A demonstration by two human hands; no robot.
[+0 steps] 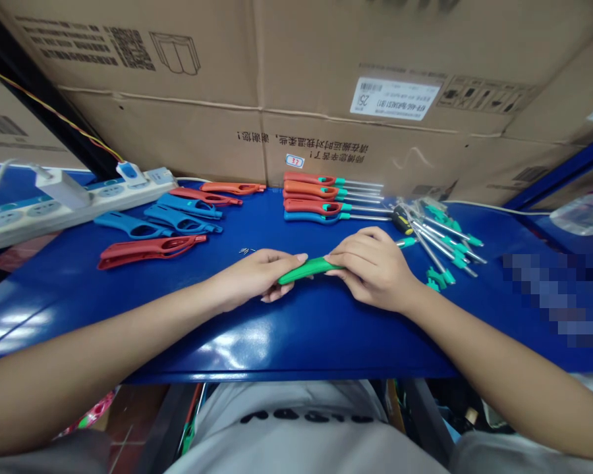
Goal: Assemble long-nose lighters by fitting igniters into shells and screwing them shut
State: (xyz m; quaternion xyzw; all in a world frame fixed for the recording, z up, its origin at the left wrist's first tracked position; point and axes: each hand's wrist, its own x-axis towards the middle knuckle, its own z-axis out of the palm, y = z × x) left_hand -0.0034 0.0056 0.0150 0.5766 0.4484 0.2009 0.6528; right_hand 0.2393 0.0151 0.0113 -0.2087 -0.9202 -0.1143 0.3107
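Pale shirt [286, 441] cloth is nearest, below the blue table [326, 342] in the head view. Over the tabletop, a green piece [309, 268] spans the gap between two hands, its long axis running mostly sideways, right end slightly higher in view. Neither hand is nearer: the left hand [257, 276] grasps one end, the right hand [375, 266] pinches the other.

Your green piece [306, 270] is slim, long and gently curved, with a smooth bright surface. It lies crosswise in front of you over the blue counter [306, 342], pinched between both your hands: the left hand [264, 273] at its rounded end, slightly nearer you, the right hand [375, 266] covering its other end.
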